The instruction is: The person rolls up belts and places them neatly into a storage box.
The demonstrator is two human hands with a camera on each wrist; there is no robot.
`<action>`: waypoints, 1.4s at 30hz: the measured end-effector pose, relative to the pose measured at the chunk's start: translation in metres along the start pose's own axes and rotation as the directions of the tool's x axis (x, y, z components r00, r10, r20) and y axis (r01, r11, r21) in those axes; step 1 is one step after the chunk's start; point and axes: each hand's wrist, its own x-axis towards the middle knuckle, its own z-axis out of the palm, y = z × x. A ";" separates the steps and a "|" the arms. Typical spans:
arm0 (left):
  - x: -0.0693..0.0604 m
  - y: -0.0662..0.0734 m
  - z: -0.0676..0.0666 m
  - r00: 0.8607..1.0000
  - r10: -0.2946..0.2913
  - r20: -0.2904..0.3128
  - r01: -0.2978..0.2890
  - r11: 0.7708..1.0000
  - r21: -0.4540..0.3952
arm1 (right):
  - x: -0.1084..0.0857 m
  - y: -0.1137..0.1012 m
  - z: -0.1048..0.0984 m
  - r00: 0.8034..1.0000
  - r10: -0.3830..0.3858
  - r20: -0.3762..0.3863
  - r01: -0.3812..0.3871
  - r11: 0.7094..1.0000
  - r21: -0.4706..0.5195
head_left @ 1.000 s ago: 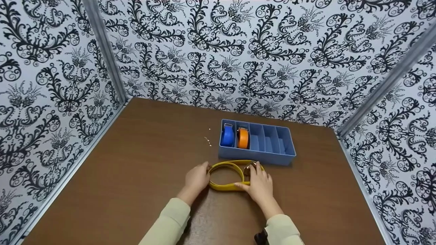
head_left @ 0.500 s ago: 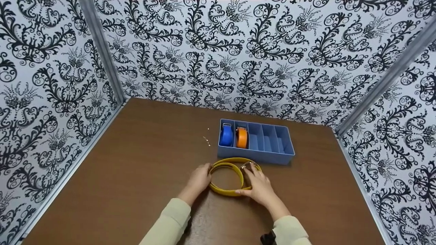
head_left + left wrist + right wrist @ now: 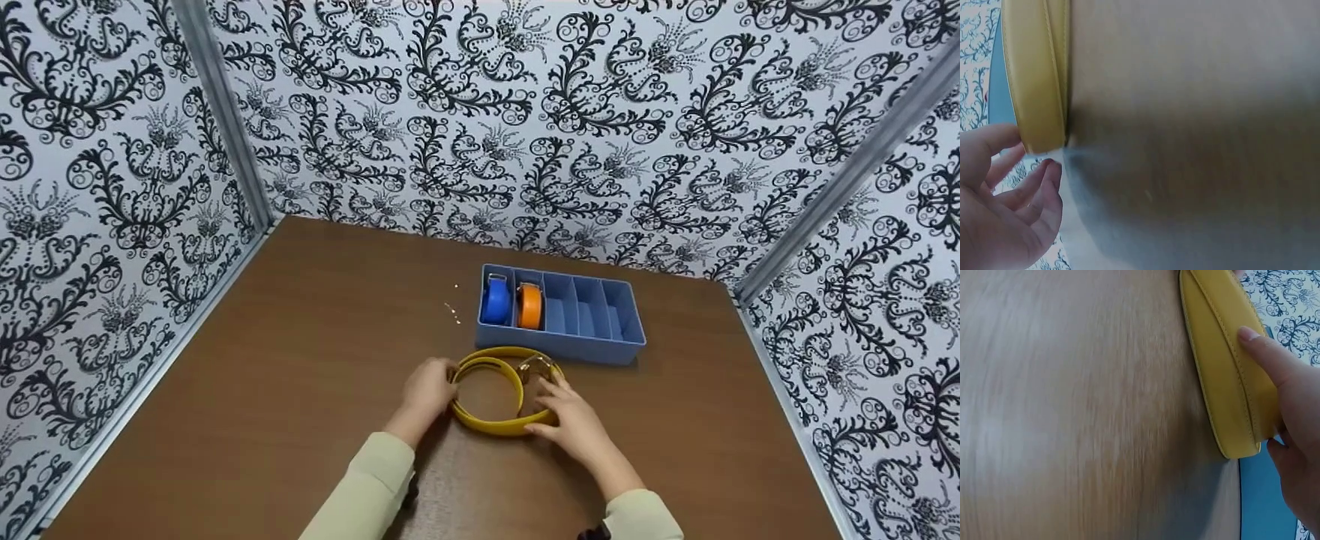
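Observation:
A yellow belt (image 3: 489, 429), loosely coiled on edge, stands on the brown table in front of the blue divided tray (image 3: 559, 346). Its metal buckle (image 3: 536, 365) is inside the right part of the coil. My left hand (image 3: 427, 394) holds the coil's left end; in the left wrist view, thumb and curled fingers flank that end of the yellow strap (image 3: 1039, 84). At the right end, my right hand (image 3: 577, 424) grips the coil between thumb and bent fingers. In the right wrist view the thumb (image 3: 1272, 357) lies along the strap (image 3: 1224, 377), the fingers partly hidden behind it.
In the tray's two leftmost compartments sit a rolled blue belt (image 3: 496, 301) and a rolled orange belt (image 3: 529, 307). Small white marks (image 3: 452, 309) show on the table left of the tray. Patterned walls (image 3: 480, 150) enclose the table's back and sides.
The coil's right end has drawn in leftward, making the coil shorter and rounder. My right hand's fingers have shifted off the buckle toward the outer strap. The left hand stays at the left end.

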 end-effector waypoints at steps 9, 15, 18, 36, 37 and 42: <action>-0.001 0.008 0.004 0.981 0.107 -0.161 -0.101 0.994 0.044 | 0.001 -0.006 0.006 1.000 0.013 -0.001 -0.013 1.000 -0.015; 0.001 0.014 -0.004 0.953 0.165 -0.253 -0.191 0.978 -0.080 | -0.004 0.003 0.016 0.999 -0.034 0.002 0.034 0.997 -0.073; 0.001 0.015 -0.008 0.946 0.175 -0.274 -0.210 0.972 -0.105 | -0.005 0.005 0.020 0.998 -0.059 0.005 0.060 0.994 -0.091; -0.013 -0.013 -0.020 0.988 0.073 -0.138 -0.096 0.982 -0.164 | -0.004 0.002 -0.005 0.981 -0.182 0.067 0.193 0.953 -0.234; -0.014 -0.013 -0.020 0.989 0.087 -0.121 -0.104 0.985 -0.136 | -0.004 0.003 -0.006 0.981 -0.184 0.059 0.193 0.952 -0.236; -0.020 -0.013 -0.017 0.965 0.259 -0.041 -0.258 0.966 0.028 | -0.005 0.007 -0.010 0.980 -0.200 0.022 0.199 0.952 -0.234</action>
